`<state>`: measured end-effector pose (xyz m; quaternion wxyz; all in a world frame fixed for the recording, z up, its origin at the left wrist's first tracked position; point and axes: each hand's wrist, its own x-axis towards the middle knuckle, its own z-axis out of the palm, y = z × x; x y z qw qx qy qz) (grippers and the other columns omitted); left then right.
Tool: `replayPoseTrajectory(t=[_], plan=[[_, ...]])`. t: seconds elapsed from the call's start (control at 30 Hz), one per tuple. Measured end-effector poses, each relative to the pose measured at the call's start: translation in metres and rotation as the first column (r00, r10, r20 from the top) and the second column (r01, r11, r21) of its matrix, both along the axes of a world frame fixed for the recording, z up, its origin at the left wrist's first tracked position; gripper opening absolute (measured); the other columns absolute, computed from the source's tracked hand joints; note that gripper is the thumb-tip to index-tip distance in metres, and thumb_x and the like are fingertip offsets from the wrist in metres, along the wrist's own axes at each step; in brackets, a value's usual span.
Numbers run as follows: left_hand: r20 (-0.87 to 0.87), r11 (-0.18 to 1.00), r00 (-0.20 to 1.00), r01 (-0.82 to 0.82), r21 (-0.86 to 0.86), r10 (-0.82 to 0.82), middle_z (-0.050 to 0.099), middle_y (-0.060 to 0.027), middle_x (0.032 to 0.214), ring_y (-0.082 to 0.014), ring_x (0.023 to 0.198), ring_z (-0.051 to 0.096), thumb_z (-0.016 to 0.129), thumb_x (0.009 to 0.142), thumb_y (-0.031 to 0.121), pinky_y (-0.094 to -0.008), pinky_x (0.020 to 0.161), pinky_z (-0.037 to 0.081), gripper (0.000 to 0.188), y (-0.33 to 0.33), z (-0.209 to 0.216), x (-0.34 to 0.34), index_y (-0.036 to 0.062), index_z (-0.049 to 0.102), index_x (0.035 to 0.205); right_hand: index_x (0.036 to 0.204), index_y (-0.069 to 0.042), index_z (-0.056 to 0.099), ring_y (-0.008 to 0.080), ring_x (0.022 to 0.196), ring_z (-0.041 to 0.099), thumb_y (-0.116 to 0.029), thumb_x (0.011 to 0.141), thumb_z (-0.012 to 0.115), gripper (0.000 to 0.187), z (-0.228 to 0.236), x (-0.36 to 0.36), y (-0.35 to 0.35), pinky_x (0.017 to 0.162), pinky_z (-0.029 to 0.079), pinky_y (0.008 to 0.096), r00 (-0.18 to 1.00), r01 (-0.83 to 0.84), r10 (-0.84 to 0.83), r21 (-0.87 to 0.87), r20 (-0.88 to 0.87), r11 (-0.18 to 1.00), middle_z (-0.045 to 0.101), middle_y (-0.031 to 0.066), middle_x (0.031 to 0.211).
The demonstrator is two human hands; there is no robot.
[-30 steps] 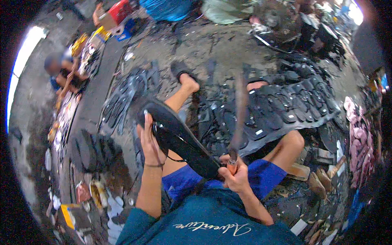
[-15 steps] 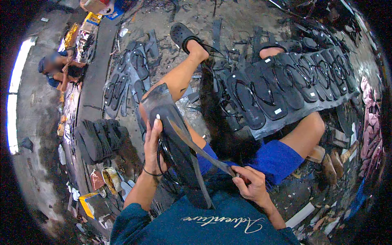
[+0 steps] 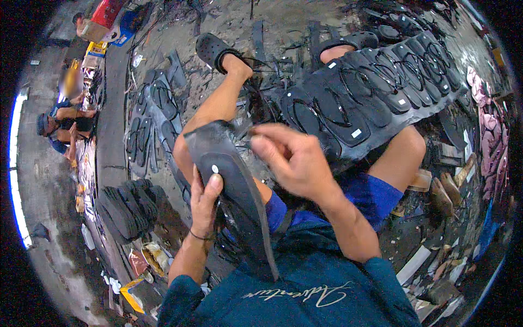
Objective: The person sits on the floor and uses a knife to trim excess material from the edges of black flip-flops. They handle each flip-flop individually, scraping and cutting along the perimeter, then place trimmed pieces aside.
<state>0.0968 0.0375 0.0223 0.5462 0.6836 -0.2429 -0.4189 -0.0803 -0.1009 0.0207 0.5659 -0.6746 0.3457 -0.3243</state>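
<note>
My left hand (image 3: 204, 201) grips a black flip-flop (image 3: 220, 169), its thumb pressed on the footbed beside a small white oval mark. The flip-flop lies over a larger dark rubber sheet (image 3: 212, 133), which reaches past the toe and along the right side. Its strap is mostly hidden behind my left hand. Closed and slightly blurred, my right hand (image 3: 289, 161) is just right of the sheet's toe end. Something small and dark shows at its fingertips; I cannot make out what it is.
Several black flip-flops lie in a row on a grey sheet (image 3: 359, 150) across my right leg. More flip-flops (image 3: 144, 131) lie at the left, near a stack of dark soles (image 3: 125, 207). Rubber scraps litter the floor. A person (image 3: 68, 125) sits at the far left.
My right hand has moved up and left, from my lap to the toe end. The long strip stretched between it and the toe no longer shows. My left hand keeps its hold.
</note>
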Motion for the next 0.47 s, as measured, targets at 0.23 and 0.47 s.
replayPoseTrajectory(t=[0.23, 0.47], plan=[[0.065, 0.990, 0.989, 0.135, -0.046, -0.131, 0.053, -0.0100, 0.136, -0.0208, 0.117, 0.055, 0.071, 0.088, 0.017, -0.0339, 0.103, 0.043, 0.077, 0.009, 0.027, 0.044, 0.0008, 0.030, 0.151, 0.114, -0.006, 0.071, 0.0190, 0.064, 0.063, -0.015, 0.082, 0.076, 0.033, -0.020, -0.107, 0.062, 0.062, 0.053, 0.0292, 0.979, -0.098, 0.082, -0.080, -0.184, 0.992, 0.070, 0.0099, 0.090], [-0.146, 0.968, 0.961, 0.243, 0.055, -0.233, 0.054, -0.0068, 0.133, -0.0168, 0.123, 0.050, 0.076, 0.085, 0.027, -0.0327, 0.109, 0.035, 0.077, 0.036, 0.000, 0.010, 0.0003, 0.037, 0.146, 0.111, -0.010, 0.073, 0.0259, 0.072, 0.070, -0.019, 0.079, 0.079, 0.034, -0.020, -0.143, 0.075, 0.066, 0.058, 0.0346, 0.934, -0.182, 0.173, 0.002, -0.313, 0.983, 0.073, 0.0119, 0.090]])
